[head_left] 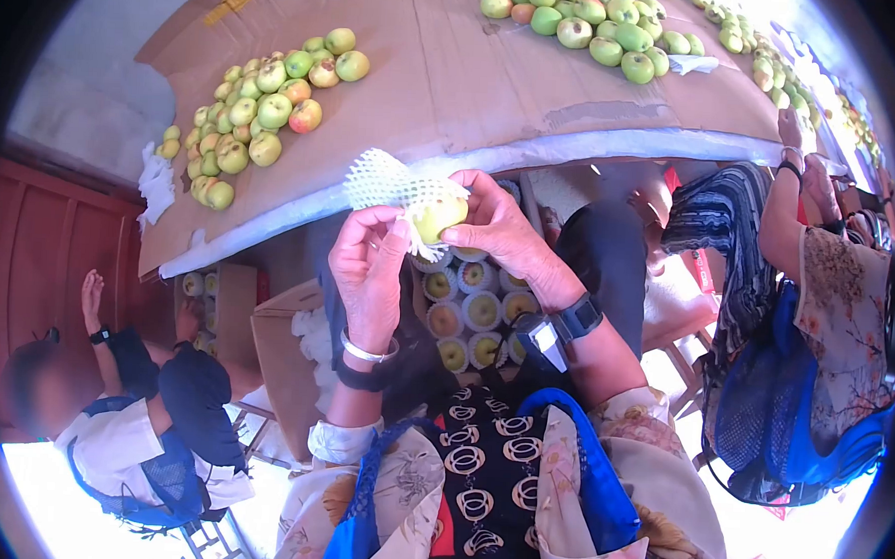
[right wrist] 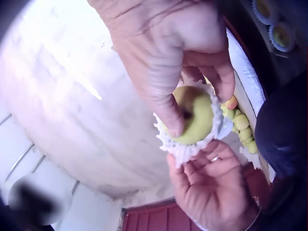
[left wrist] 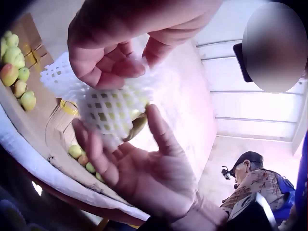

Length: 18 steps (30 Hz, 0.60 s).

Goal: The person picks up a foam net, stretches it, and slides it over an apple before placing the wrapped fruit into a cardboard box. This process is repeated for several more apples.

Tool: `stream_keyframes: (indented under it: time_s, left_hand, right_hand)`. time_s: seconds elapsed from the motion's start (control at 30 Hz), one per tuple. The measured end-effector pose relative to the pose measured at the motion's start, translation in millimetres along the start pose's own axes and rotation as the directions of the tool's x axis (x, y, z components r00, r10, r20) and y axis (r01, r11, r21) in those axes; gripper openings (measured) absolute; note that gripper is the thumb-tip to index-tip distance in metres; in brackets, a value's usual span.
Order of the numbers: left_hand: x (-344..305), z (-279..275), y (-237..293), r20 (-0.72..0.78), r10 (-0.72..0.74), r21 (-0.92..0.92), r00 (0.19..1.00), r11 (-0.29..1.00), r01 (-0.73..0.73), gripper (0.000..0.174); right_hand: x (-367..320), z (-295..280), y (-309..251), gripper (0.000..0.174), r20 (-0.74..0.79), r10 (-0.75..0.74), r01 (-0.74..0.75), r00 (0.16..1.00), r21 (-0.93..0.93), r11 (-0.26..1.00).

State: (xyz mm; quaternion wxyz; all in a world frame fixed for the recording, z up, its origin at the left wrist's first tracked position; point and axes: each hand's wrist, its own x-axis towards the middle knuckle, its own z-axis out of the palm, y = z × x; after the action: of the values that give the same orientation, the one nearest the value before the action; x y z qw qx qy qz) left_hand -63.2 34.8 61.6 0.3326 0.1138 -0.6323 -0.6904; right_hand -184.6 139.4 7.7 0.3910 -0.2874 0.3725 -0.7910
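Observation:
A yellow-green apple (head_left: 440, 217) sits partly inside a white foam net sleeve (head_left: 380, 182), whose loose end sticks out to the left. My right hand (head_left: 505, 227) grips the apple, thumb on one side and fingers on the other. With thumb and fingertips, my left hand (head_left: 370, 276) pinches the edge of the net beside the fruit. In the right wrist view, the stem hollow of the apple (right wrist: 199, 120) faces out of the net's frilled opening, and my right thumb presses near it. The mesh (left wrist: 108, 110) stretches round the fruit in the left wrist view.
Below my hands, a box holds several netted apples (head_left: 482, 309). Loose apples (head_left: 240, 111) lie piled on the cardboard-covered table (head_left: 416, 88), with another pile (head_left: 603, 27) farther right. One person (head_left: 152, 416) sits at left, another (head_left: 826, 296) at right.

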Motion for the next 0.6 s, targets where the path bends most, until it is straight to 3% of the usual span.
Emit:
stream_keyframes:
  time_s: [0.1, 0.23, 0.33, 0.57, 0.6]
  left_hand:
    - [-5, 5, 12, -0.019, -0.015, 0.093, 1.000, 0.996, 0.016, 0.009]
    - [-12, 17, 17, 0.084, -0.011, 0.024, 0.996, 1.000, 0.009, 0.010]
    - [-21, 22, 8, 0.125, -0.043, 0.007, 0.991, 0.999, 0.043, 0.012]
    - [-19, 25, 21, 0.017, -0.055, 0.126, 0.998, 0.991, 0.053, 0.020]
    - [-18, 17, 22, -0.010, 0.132, 0.148, 0.991, 0.981, -0.129, 0.024]
  right_hand:
    - [0, 3, 1, 0.061, -0.001, -0.027, 0.027, 1.000, 0.052, 0.998]
    - [1, 11, -1, 0.069, 0.016, -0.061, 0.059, 0.998, 0.111, 0.992]
    - [1, 9, 7, 0.064, 0.029, -0.129, 0.122, 0.991, 0.167, 0.978]
    - [0, 10, 9, 0.071, -0.072, -0.121, 0.131, 0.990, 0.156, 0.979]
    - [-1, 8, 7, 0.071, -0.076, -0.108, 0.119, 0.991, 0.160, 0.980]
